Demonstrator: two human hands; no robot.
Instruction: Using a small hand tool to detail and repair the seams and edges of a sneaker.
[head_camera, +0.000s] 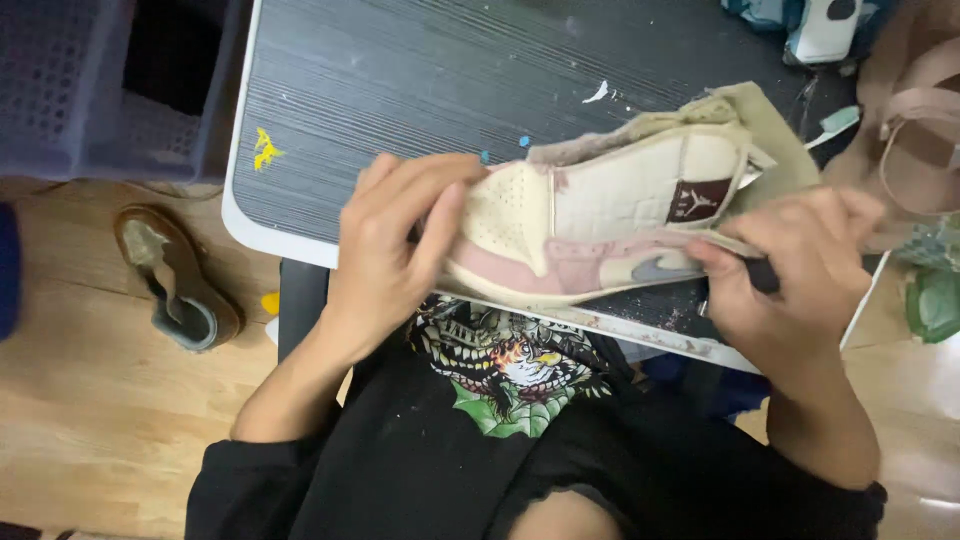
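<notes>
Sneaker (610, 225), cream and pink, lies on its side at the near edge of the dark surface (400, 80), long axis left to right. The left hand (390, 250) grips its toe end, fingers curled round it. The right hand (800, 270) is closed on a dark tool (762, 274) at the heel end.

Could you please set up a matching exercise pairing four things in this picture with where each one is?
1. cream and pink high-top sneaker
2. brown sandal with grey strap
3. yellow paint splotch
4. dark-handled tool

a. on the wooden floor
b. on the dark table top
c. in the right hand
d. held by the left hand at its toe

Pairs: 1-d, 2-a, 3-b, 4-c
</notes>
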